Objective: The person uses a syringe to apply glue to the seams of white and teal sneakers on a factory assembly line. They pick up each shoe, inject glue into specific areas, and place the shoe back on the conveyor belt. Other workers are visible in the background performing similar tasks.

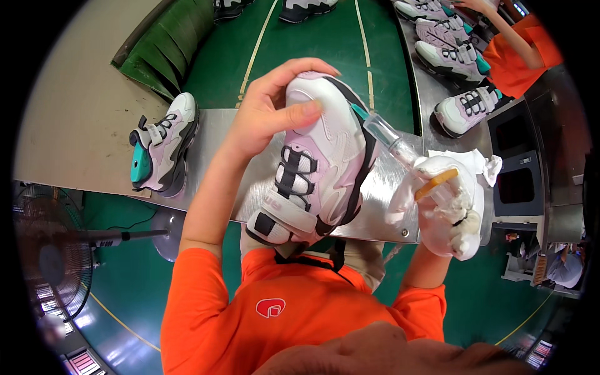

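My bare left hand (270, 111) grips a white and lilac sneaker (322, 153) by its toe, thumb across the toe cap and fingers behind it. The shoe is held tilted, toe away from me, with black straps and a black-edged sole. In a white glove, my right hand (451, 209) is closed round a clear syringe (392, 136) with a green needle tip. That tip lies at the sole edge beside the toe; whether it touches, I cannot tell. A yellow band (435, 184) circles the gloved fingers, and a white cloth (486, 164) shows behind the hand.
A metal ledge (215, 134) lies under the shoe, before a green conveyor belt (306, 59). Another sneaker (167, 147) stands at left, near green flaps (165, 47). Several sneakers (447, 56) line the right bench, beside a co-worker's orange sleeve (519, 56). A fan (53, 256) stands lower left.
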Demonstrator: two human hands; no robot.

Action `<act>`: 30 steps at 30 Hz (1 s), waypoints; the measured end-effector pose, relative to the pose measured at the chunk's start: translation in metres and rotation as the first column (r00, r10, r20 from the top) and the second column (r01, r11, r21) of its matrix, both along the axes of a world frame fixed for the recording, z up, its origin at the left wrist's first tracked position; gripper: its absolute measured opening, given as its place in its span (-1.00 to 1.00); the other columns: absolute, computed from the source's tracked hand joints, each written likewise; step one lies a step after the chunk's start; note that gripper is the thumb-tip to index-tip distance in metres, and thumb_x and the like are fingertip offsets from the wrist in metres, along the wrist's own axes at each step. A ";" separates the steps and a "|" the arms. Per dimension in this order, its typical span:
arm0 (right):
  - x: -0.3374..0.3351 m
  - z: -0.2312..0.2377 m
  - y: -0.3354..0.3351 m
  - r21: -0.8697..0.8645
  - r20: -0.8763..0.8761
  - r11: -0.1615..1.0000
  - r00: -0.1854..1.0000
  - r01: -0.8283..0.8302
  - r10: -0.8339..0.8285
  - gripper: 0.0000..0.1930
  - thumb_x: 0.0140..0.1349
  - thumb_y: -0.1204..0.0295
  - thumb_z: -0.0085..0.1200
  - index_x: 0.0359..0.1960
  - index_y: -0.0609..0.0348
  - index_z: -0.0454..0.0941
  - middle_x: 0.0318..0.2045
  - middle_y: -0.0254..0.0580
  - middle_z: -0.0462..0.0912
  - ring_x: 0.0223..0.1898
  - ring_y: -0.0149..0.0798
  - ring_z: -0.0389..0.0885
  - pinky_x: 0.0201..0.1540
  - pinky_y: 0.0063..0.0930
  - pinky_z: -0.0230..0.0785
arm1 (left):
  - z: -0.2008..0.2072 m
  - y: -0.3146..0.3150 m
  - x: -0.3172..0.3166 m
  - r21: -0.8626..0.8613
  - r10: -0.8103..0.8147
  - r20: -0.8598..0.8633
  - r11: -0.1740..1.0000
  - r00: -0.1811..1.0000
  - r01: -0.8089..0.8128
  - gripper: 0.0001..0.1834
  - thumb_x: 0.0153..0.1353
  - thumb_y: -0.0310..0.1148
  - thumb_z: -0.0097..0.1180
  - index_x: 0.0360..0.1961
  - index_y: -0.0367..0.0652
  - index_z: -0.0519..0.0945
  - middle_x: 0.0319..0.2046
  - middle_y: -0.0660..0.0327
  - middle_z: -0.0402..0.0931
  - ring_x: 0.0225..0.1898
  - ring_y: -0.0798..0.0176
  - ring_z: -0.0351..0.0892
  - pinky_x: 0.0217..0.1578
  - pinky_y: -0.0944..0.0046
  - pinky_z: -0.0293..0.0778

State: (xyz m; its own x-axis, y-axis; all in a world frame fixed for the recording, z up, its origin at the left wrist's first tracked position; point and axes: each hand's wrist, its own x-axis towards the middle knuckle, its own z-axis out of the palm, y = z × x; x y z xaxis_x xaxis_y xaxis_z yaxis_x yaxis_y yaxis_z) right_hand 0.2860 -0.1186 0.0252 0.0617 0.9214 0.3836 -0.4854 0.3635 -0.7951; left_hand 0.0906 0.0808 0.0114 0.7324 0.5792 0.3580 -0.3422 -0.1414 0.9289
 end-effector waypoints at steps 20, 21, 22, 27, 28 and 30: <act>-0.016 -0.054 0.018 -0.280 -0.004 0.946 0.986 0.160 -0.167 -0.03 -0.40 0.07 0.53 -0.05 0.73 0.43 -0.28 0.19 0.58 -0.36 -0.11 0.62 -0.24 -0.36 0.48 | -0.055 0.028 -0.014 -0.275 0.322 -0.012 0.909 0.947 -0.312 -0.52 0.32 -0.29 0.10 0.20 -0.30 0.42 -0.05 0.17 0.56 -0.03 0.34 0.55 0.03 0.39 0.41; -0.015 -0.055 0.016 -0.288 0.014 0.944 0.987 0.158 -0.161 -0.02 -0.40 0.05 0.53 -0.04 0.70 0.42 -0.30 0.20 0.57 -0.39 -0.07 0.62 -0.28 -0.33 0.49 | -0.056 0.028 -0.014 -0.296 0.327 0.008 0.903 0.945 -0.310 -0.55 0.30 -0.32 0.14 0.17 -0.29 0.45 -0.09 0.18 0.57 -0.08 0.36 0.56 -0.02 0.40 0.43; -0.014 -0.055 0.015 -0.306 0.032 0.937 0.985 0.169 -0.167 0.00 -0.41 0.05 0.52 -0.01 0.65 0.40 -0.34 0.23 0.56 -0.45 0.00 0.61 -0.34 -0.27 0.51 | -0.056 0.029 -0.014 -0.316 0.332 0.028 0.898 0.943 -0.307 -0.57 0.28 -0.34 0.17 0.14 -0.28 0.48 -0.12 0.19 0.57 -0.14 0.38 0.57 -0.07 0.40 0.46; -0.008 -0.059 0.001 -0.309 0.004 0.940 0.989 0.144 -0.150 0.01 -0.42 0.09 0.53 0.00 0.68 0.35 -0.34 0.30 0.54 -0.53 0.09 0.59 -0.47 -0.20 0.50 | -0.063 0.032 -0.017 -0.278 0.363 -0.037 0.891 0.931 -0.359 -0.55 0.39 -0.29 -0.01 0.23 -0.30 0.40 -0.03 0.16 0.57 0.00 0.35 0.56 0.03 0.42 0.42; -0.007 -0.059 -0.002 -0.312 0.001 0.940 0.989 0.140 -0.147 0.01 -0.41 0.10 0.53 0.00 0.70 0.34 -0.33 0.31 0.54 -0.53 0.10 0.59 -0.49 -0.19 0.49 | -0.065 0.034 -0.018 -0.294 0.357 -0.029 0.890 0.933 -0.350 -0.55 0.39 -0.29 0.00 0.22 -0.29 0.40 -0.03 0.16 0.57 0.00 0.35 0.56 0.03 0.42 0.42; -0.005 -0.061 -0.006 -0.299 0.005 0.947 0.992 0.119 -0.123 0.00 -0.41 0.10 0.54 -0.01 0.70 0.35 -0.34 0.28 0.56 -0.50 0.06 0.60 -0.43 -0.24 0.50 | -0.066 0.034 -0.018 -0.324 0.345 -0.014 0.886 0.938 -0.331 -0.55 0.39 -0.29 0.01 0.22 -0.29 0.41 -0.03 0.16 0.57 -0.01 0.35 0.56 0.03 0.42 0.42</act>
